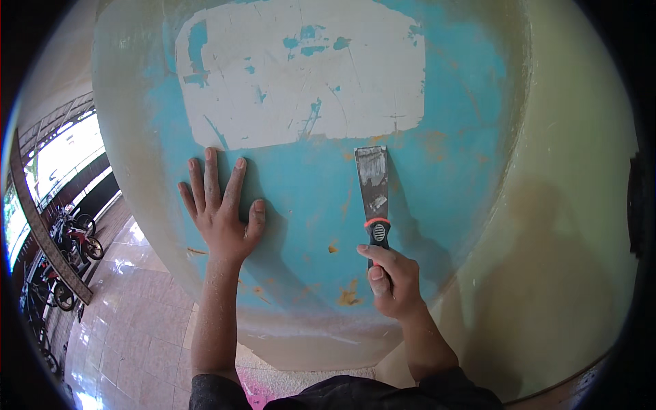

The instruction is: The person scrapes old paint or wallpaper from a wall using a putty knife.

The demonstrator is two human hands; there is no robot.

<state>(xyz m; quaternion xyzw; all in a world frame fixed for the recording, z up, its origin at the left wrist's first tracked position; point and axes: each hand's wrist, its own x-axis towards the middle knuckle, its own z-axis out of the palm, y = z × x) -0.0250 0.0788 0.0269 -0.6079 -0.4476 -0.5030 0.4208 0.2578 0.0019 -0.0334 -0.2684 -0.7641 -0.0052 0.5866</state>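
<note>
Putty knife [374, 191] is up in front of the turquoise panel [294, 219], tip just under the white patch's [232, 96] bottom edge, toward its right corner. Right hand [399, 279] is wrapped around the handle; left hand [224, 222] is empty, fingers spread wide near the patch's lower left corner. Motorbikes [83, 247] sit beyond the panel's left edge.

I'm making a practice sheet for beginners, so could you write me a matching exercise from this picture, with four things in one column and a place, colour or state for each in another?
Things:
1. Left hand
2. Right hand
3. Large patch
4. Motorbikes

Descriptions:
A. Beyond the tiled floor, at the picture's left
B. Gripping the scraper
C. White, with bits of blue in it
D. Fingers spread, holding nothing

Right pairs: 1-D, 2-B, 3-C, 4-A
</note>
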